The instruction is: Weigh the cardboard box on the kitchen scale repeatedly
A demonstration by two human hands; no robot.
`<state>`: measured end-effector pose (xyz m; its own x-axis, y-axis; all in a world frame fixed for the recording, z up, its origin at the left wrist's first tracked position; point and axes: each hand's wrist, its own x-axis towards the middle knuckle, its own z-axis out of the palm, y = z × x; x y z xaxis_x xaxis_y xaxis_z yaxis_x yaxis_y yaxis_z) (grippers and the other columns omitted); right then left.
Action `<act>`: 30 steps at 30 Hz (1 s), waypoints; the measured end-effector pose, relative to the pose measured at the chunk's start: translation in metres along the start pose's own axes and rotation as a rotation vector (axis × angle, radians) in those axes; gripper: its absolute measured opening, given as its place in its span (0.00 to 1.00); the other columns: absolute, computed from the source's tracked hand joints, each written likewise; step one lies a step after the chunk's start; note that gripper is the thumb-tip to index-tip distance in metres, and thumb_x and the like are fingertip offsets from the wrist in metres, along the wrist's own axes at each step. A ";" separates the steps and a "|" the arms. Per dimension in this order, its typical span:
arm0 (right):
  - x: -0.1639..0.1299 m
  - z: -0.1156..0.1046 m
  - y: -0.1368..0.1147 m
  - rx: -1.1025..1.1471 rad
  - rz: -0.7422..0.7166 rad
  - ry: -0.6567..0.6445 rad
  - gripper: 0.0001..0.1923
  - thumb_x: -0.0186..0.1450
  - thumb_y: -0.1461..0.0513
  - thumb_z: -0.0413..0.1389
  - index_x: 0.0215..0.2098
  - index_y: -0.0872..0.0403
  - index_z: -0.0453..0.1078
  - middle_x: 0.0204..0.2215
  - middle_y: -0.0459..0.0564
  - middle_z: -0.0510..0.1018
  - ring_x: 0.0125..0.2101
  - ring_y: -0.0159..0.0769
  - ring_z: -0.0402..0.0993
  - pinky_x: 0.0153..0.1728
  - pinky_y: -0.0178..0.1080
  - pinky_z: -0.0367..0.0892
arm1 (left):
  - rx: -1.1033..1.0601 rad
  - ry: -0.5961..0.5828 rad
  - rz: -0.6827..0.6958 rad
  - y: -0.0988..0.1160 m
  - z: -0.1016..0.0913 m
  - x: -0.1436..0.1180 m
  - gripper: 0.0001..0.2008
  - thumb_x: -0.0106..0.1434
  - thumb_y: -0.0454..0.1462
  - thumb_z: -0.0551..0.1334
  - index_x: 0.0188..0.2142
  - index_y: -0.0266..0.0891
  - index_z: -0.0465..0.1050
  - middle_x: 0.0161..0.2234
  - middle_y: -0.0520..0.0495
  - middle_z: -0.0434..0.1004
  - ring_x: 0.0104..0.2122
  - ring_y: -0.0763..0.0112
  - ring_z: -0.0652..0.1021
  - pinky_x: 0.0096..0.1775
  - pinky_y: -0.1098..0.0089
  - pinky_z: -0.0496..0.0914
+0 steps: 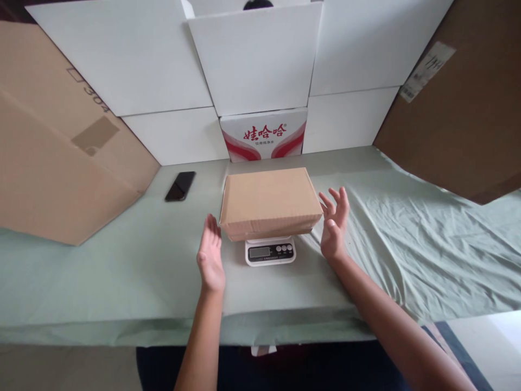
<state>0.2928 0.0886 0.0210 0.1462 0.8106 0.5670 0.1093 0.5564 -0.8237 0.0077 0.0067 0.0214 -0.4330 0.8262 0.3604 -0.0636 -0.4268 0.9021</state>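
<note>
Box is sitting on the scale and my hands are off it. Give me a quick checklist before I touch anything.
1. Cardboard box rests on the scale: ok.
2. Left hand open and apart from the box: ok.
3. Right hand open, close to the box's right edge; whether it touches: cannot tell.
4. Scale display unobstructed below the box's front edge: ok; the reading: cannot tell.
5. Box sits level on the scale: cannot tell; it overhangs all sides.
6. Phone lies apart on the green cloth, left of the box: ok.
</note>
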 end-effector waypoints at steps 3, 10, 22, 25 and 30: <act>0.000 0.000 0.000 -0.025 -0.012 0.004 0.42 0.67 0.38 0.45 0.77 0.30 0.39 0.74 0.48 0.53 0.72 0.63 0.59 0.69 0.70 0.60 | -0.028 0.005 0.006 -0.002 -0.001 0.000 0.41 0.66 0.68 0.52 0.69 0.52 0.70 0.75 0.45 0.61 0.75 0.50 0.58 0.73 0.55 0.56; 0.002 0.000 0.003 0.032 0.024 0.020 0.44 0.65 0.36 0.48 0.76 0.30 0.42 0.74 0.48 0.55 0.73 0.63 0.58 0.71 0.70 0.57 | -0.023 0.001 -0.002 -0.002 -0.001 0.000 0.42 0.66 0.68 0.51 0.70 0.51 0.69 0.75 0.45 0.60 0.75 0.51 0.58 0.73 0.56 0.56; 0.000 0.001 0.003 0.102 0.013 -0.019 0.40 0.68 0.38 0.52 0.74 0.36 0.53 0.70 0.52 0.65 0.70 0.60 0.64 0.69 0.67 0.61 | -0.048 -0.032 0.014 -0.007 -0.002 0.000 0.44 0.65 0.68 0.54 0.70 0.47 0.69 0.75 0.43 0.61 0.75 0.48 0.59 0.72 0.54 0.57; -0.001 0.002 -0.003 0.126 0.019 -0.068 0.40 0.69 0.38 0.52 0.75 0.36 0.53 0.70 0.51 0.66 0.70 0.58 0.64 0.69 0.65 0.63 | -0.031 -0.060 -0.024 -0.009 -0.002 -0.002 0.45 0.64 0.68 0.55 0.70 0.45 0.69 0.74 0.39 0.63 0.74 0.46 0.62 0.72 0.52 0.58; -0.010 0.003 -0.009 0.084 -0.009 -0.212 0.39 0.71 0.40 0.51 0.77 0.35 0.50 0.76 0.46 0.59 0.74 0.57 0.57 0.72 0.63 0.59 | 0.007 -0.050 -0.103 -0.016 -0.002 -0.006 0.47 0.61 0.70 0.57 0.65 0.40 0.75 0.68 0.32 0.72 0.71 0.40 0.67 0.69 0.47 0.62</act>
<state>0.2876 0.0766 0.0227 -0.0653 0.8207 0.5675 0.0261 0.5700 -0.8212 0.0094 0.0078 0.0044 -0.3795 0.8830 0.2764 -0.0992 -0.3358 0.9367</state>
